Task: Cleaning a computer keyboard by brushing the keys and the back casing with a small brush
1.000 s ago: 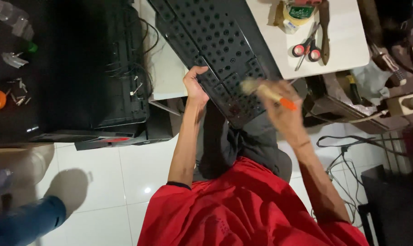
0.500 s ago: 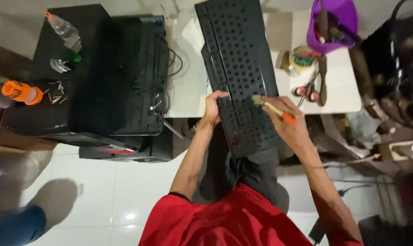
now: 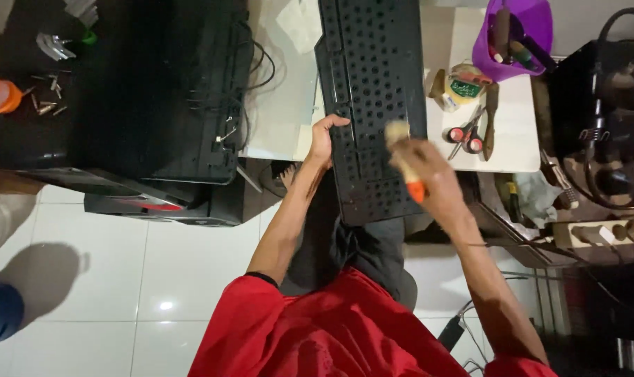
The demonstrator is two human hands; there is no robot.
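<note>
- The black keyboard frame [image 3: 373, 105], keys off and full of holes, lies lengthwise from the white bench [image 3: 282, 105] down onto the person's lap, its near end overhanging the bench's near edge.
- Risk: only one side of the frame is gripped and much of it is unsupported, so a firm brush stroke could, I judge, tip or slide it off the lap toward the floor.
- Risk: the brushing elbow works close to the bench's right part, where scissors [image 3: 465, 132], a tape roll [image 3: 462, 89] and a purple tub [image 3: 516, 35] sit; a wide swing might knock them off.
- Left hand [image 3: 325, 136]: arm reaching forward, fingers curled over the frame's left edge, thumb underneath, closed in a steadying grip.
- Right hand [image 3: 428, 171]: wrapped around the orange handle of a small brush [image 3: 401, 143], bristles pointing away and touching the frame near its middle; the hand is blurred, forearm angled in from the right.
- A dark computer case [image 3: 156, 91] stands at the bench's left edge, loose screws [image 3: 44, 98] beyond it.
</note>
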